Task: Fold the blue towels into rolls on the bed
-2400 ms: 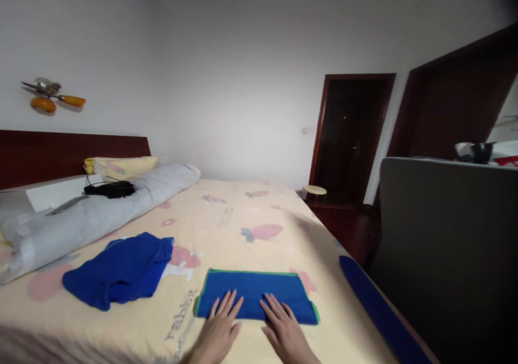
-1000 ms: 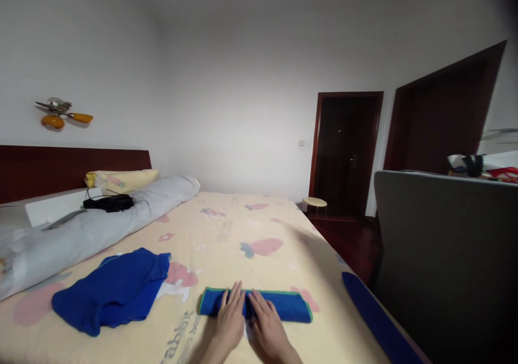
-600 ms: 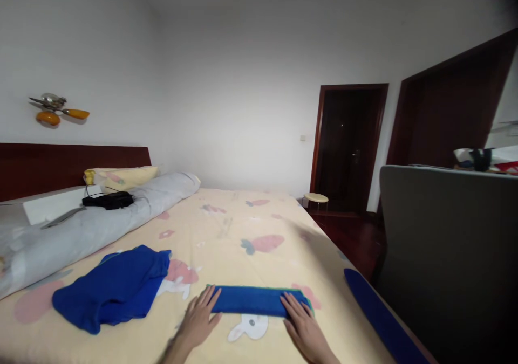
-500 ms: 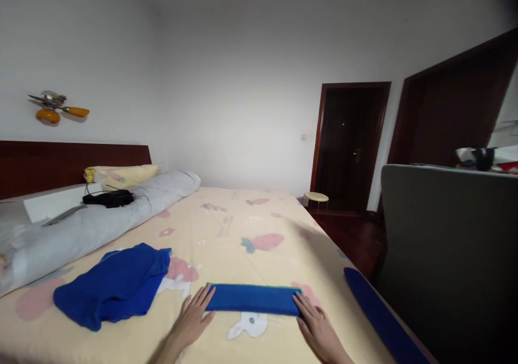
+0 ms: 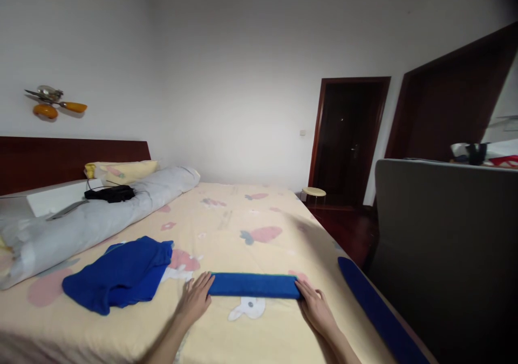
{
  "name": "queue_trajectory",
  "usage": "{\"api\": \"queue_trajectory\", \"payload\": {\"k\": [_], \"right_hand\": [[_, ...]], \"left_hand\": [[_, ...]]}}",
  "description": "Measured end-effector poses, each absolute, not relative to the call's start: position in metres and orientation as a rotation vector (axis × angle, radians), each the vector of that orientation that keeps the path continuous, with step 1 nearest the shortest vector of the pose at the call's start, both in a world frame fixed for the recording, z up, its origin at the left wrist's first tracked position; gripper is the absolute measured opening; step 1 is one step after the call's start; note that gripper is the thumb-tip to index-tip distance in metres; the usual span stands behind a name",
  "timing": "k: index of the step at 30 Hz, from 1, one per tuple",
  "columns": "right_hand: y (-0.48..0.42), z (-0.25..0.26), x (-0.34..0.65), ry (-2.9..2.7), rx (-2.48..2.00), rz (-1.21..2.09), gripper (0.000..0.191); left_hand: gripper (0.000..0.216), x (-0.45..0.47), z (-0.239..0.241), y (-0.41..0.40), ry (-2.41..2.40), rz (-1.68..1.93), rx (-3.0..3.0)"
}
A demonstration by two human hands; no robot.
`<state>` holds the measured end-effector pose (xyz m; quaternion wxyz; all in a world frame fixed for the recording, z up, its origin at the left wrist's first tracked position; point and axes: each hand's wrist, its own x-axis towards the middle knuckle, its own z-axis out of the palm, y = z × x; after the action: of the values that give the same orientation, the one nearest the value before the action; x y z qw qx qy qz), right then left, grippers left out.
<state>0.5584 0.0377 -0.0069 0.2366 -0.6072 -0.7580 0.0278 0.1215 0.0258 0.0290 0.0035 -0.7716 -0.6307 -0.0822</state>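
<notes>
A blue cloth folded into a long flat strip lies crosswise on the bed in front of me. At its left end my left hand has its fingers over the top and the thumb at the near edge, closed on the cloth. My right hand closes on the right end in the same way, its thumb partly hidden. A crumpled blue cloth lies to the left, apart from my hands. Another long blue piece rests along the bed's right edge.
The bed has a cream sheet with carrot and rabbit prints. A rolled grey quilt with a black item on it lies at the left. A dark grey panel stands close on the right, and a small stool near the door.
My fingers have drawn together at both ends of the folded strip, with the thumbs closer in. The view has shifted slightly; the crumpled cloth still lies at the left.
</notes>
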Motion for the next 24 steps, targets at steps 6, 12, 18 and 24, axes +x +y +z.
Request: {"api": "queue_trajectory", "payload": {"k": [6,12,18,24], "right_hand": [[0.046,0.011,0.559,-2.003,-1.604,0.157,0.042],[0.07,0.012,0.553,-1.873,-1.715,0.179,0.045],[0.08,0.02,0.53,-1.828,-1.928,0.003,0.046],[0.075,0.031,0.464,-2.164,-1.687,0.041,0.056]], "left_hand": [[0.038,0.112,0.034,0.028,-1.951,-0.681,-2.446],[0.021,0.105,0.028,0.053,-2.285,-0.737,-2.22],[0.034,0.121,0.026,0.061,-2.371,-0.589,-2.012],[0.066,0.181,0.031,0.072,-2.001,-0.442,-2.412]]}}
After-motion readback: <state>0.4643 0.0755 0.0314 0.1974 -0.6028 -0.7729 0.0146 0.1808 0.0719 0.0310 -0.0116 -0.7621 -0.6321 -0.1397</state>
